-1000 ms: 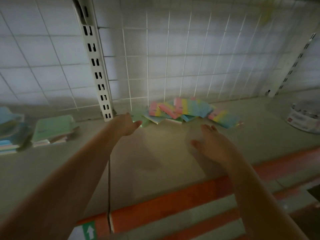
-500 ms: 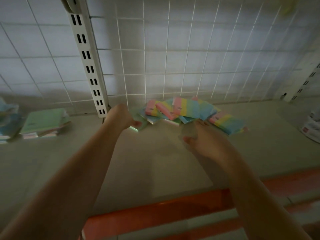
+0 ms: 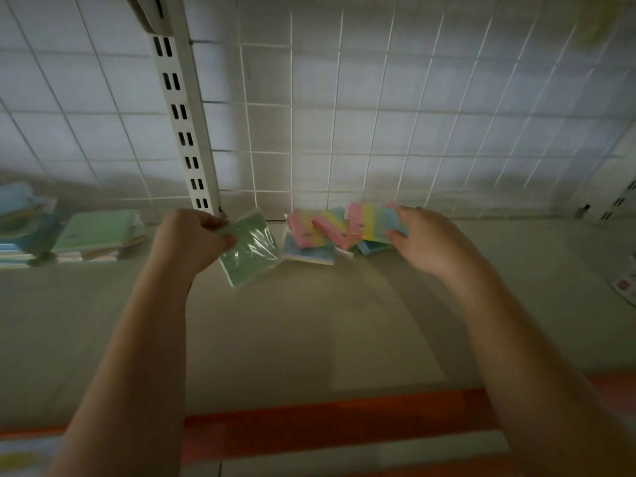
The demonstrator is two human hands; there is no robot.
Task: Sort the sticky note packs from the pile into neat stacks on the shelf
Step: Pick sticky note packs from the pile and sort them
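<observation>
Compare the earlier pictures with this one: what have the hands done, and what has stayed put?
The left hand has gripped a green pack and lifted it off the pile's left edge. The right hand reached forward and took hold of a multicoloured pack. The green stack at left is unchanged.

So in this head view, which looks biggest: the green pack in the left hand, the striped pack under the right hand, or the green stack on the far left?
1. Green stack
2. Green pack, close behind it; being nearer, unsure
3. Striped pack, partly hidden by the hand
</observation>
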